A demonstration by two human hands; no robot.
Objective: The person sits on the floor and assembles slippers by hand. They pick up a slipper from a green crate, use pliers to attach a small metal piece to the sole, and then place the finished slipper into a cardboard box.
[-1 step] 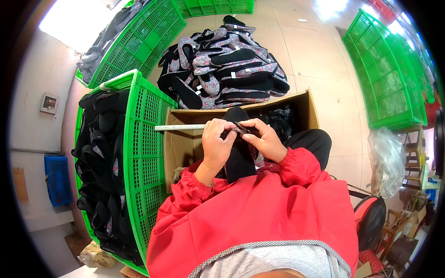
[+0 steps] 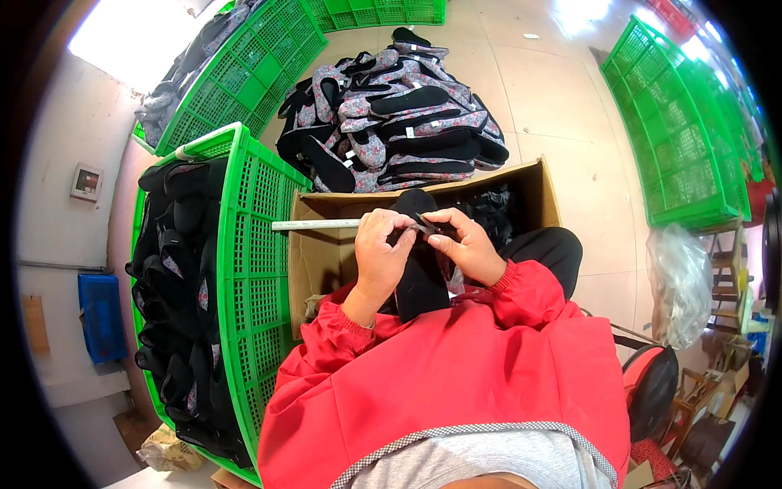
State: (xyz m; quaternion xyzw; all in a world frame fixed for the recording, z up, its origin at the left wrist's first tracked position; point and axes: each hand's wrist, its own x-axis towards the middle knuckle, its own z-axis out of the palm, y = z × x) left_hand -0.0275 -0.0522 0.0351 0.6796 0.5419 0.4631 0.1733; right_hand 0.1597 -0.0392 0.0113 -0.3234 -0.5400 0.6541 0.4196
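My left hand (image 2: 381,246) and my right hand (image 2: 466,246) meet above an open cardboard box (image 2: 326,259). Both are closed, fingertips pinching a small dark strip (image 2: 425,225) between them; its kind is too small to tell. A pale, thin pipe (image 2: 318,224) crosses the box's left side and runs up to my left fingers. Whether that hand grips the pipe I cannot tell. Below the hands lies a long black shape (image 2: 419,281) with a rounded far end, like a slipper sole. Dark pieces (image 2: 489,210) fill the box's right part.
Beyond the box, slippers with flowered fabric and black soles (image 2: 399,122) are heaped on the tiled floor. To my left, a green crate (image 2: 252,269) holds black slippers (image 2: 183,285). Another green crate (image 2: 664,130) and a clear plastic bag (image 2: 683,285) stand at right.
The dark strip between my fingertips has tilted slightly, and my right fingers have shifted a little. The rest looks the same.
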